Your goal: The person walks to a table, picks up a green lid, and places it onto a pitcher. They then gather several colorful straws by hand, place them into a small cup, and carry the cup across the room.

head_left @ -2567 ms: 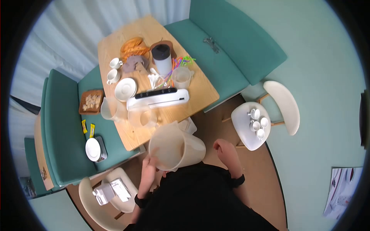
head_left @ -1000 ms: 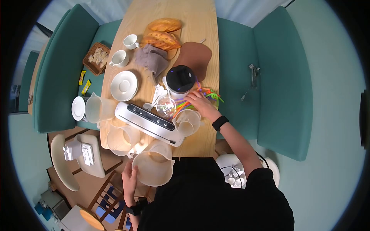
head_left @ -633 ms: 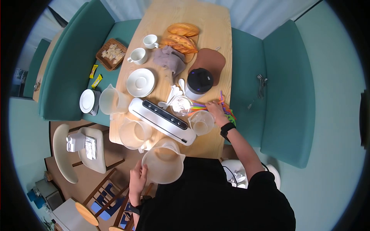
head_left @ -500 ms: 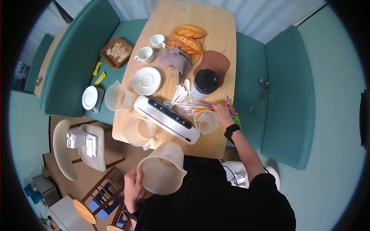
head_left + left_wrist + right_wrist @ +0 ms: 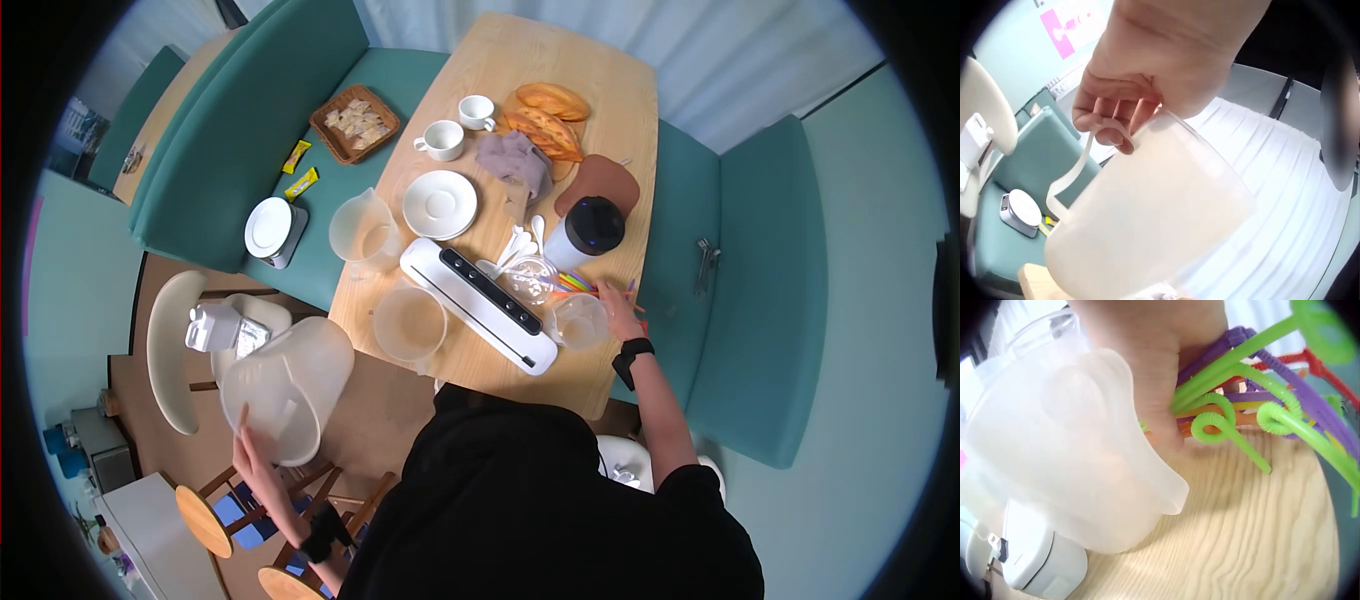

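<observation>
My left hand point(image 5: 252, 445) holds a large translucent pitcher point(image 5: 287, 385) off the table, out to the left above a cream chair point(image 5: 172, 362). In the left wrist view its fingers point(image 5: 1113, 125) curl round the handle of the pitcher point(image 5: 1147, 219). My right hand point(image 5: 613, 306) reaches to the table's right edge and grips a bundle of colourful bendy straws point(image 5: 1254, 394) lying on the wood. The right hand point(image 5: 1160, 375) sits just behind a small translucent pitcher point(image 5: 1072, 456), seen from above as the small pitcher point(image 5: 580, 322).
A white vacuum sealer point(image 5: 480, 305) lies across the wooden table point(image 5: 560, 60). Two more pitchers point(image 5: 408, 322) point(image 5: 362, 232), a saucer point(image 5: 440, 203), cups, bread and a black-lidded tumbler point(image 5: 592, 228) crowd it. Teal benches flank it; a scale point(image 5: 272, 228) and basket point(image 5: 353, 122) sit on the left bench.
My left hand has swung the large pitcher from the table's near edge out to the left, over the chair. My right hand stays on the straws.
</observation>
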A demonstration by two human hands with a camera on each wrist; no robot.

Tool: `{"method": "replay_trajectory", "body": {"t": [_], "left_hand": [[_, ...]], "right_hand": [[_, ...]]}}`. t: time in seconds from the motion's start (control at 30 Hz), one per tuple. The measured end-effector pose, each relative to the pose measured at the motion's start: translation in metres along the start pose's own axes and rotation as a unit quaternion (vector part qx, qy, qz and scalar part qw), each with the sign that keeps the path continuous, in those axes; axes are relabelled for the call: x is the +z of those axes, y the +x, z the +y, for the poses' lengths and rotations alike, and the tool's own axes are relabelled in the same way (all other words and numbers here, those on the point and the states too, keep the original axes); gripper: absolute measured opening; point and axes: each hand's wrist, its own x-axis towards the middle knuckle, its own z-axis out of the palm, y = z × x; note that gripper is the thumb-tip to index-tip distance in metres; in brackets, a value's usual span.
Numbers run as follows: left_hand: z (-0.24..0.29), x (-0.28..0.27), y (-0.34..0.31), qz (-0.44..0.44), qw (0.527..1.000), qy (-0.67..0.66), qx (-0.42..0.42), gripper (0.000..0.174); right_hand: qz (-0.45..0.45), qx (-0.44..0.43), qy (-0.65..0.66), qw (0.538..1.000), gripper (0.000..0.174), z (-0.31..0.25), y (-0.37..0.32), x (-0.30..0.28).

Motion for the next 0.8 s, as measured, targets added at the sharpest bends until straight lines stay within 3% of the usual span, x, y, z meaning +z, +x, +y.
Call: {"method": "replay_trajectory", "body": {"t": [0.1, 0.17, 0.2, 0.33, 0.43, 0.53, 0.67, 0.77, 0.8], "left_hand": [[-0.050, 0.027, 0.028, 0.040, 0.998, -0.007, -0.046, 0.035], [-0.036, 0.050, 0.031, 0.009, 0.993, -0.044, -0.108, 0.036], [-0.048, 0.064, 0.037, 0.029, 0.994, -0.059, -0.092, 0.035], [-0.064, 0.093, 0.054, -0.021, 0.991, -0.066, -0.111, 0.037], [-0.066, 0.103, 0.062, -0.084, 0.987, -0.068, -0.115, 0.038], [-0.060, 0.104, 0.070, -0.141, 0.986, -0.028, -0.089, 0.040], [-0.026, 0.101, 0.065, -0.177, 0.983, 0.021, -0.051, 0.044], [-0.025, 0.095, 0.064, -0.190, 0.980, 0.045, 0.048, 0.044], [-0.023, 0.092, 0.062, -0.134, 0.985, 0.078, 0.081, 0.041]], "right_hand": [[0.007, -0.027, 0.074, 0.997, 0.027, -0.012, -0.001, -0.008], [0.016, -0.033, 0.080, 0.996, 0.029, -0.014, -0.001, -0.008], [0.026, -0.029, 0.070, 0.997, 0.030, -0.009, -0.001, -0.006], [0.051, -0.026, 0.030, 0.998, 0.027, -0.006, -0.004, -0.009], [0.011, -0.009, -0.012, 1.000, 0.023, 0.008, -0.005, -0.005], [0.044, -0.002, -0.078, 0.996, 0.024, 0.011, -0.007, 0.000], [0.032, 0.010, -0.071, 0.997, 0.029, 0.023, -0.011, 0.009], [0.045, 0.012, -0.121, 0.992, 0.029, 0.028, -0.011, 0.010], [0.032, 0.027, -0.138, 0.989, 0.028, 0.023, -0.008, 0.007]]}}
